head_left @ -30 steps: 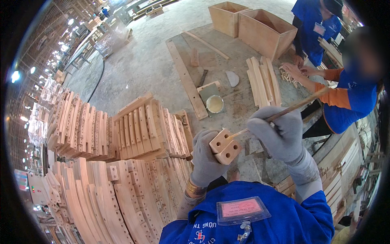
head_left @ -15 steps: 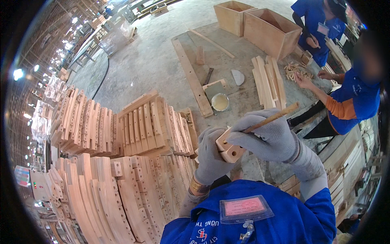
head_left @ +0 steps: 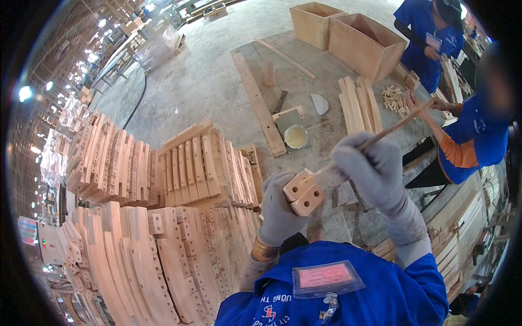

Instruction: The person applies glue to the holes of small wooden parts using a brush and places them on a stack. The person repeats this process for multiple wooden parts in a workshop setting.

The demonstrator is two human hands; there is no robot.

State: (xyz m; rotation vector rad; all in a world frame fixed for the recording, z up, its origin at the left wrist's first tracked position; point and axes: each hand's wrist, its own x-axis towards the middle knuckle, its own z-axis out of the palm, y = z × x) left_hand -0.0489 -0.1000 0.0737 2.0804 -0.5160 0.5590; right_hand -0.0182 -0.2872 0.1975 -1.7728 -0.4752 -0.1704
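My left hand, in a grey glove, is closed around two pale wooden pieces held side by side. Their end faces point up, each with a round drilled hole. My gloved right hand grips a thin wooden stick that slants up to the right. The stick's lower end is blurred near the far edge of the wooden pieces; I cannot tell whether it touches them. On the floor ahead stands a small round pot of cream-coloured liquid.
Stacks of drilled wooden parts rise at my left. A long board, several slats and a heap of small dowels lie on the floor ahead. Two wooden boxes stand farther off. Two co-workers in blue are at right.
My right hand has moved slightly right and back from the wooden pieces, uncovering their ends, and the stick's upper end reaches farther up right. The pieces have turned slightly in my left hand.
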